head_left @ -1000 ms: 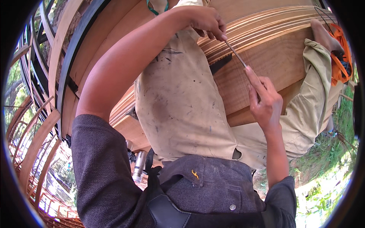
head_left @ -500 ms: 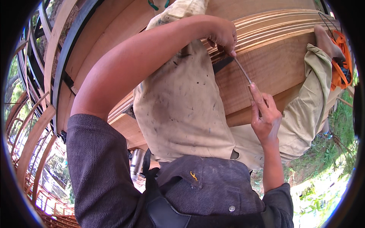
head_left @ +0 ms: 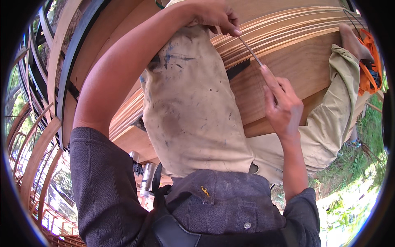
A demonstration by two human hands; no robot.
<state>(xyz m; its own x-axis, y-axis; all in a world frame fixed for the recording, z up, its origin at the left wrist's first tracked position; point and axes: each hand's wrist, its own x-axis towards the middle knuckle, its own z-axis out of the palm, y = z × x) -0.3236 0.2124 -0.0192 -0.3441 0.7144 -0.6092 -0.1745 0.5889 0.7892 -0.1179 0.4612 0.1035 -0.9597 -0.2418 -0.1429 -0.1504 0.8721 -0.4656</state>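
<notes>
My right hand point(head_left: 284, 106) is curled around the near end of a thin rod point(head_left: 252, 52), while my left hand point(head_left: 216, 15) pinches its far end, fingertips drawn together. The rod slants over the wooden strips point(head_left: 288, 29), near a dark saw blade point(head_left: 238, 69) beside my trouser leg point(head_left: 185, 111); I can't tell if they touch.

The hands point(head_left: 216, 15) point(head_left: 285, 109) hide both ends of the thin rod point(head_left: 250, 50).

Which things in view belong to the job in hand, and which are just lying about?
In use:
thin metal rod, held between left hand and right hand
dark toothed blade, probably; near the rod

Apparently idle:
silver flask
orange item
</notes>
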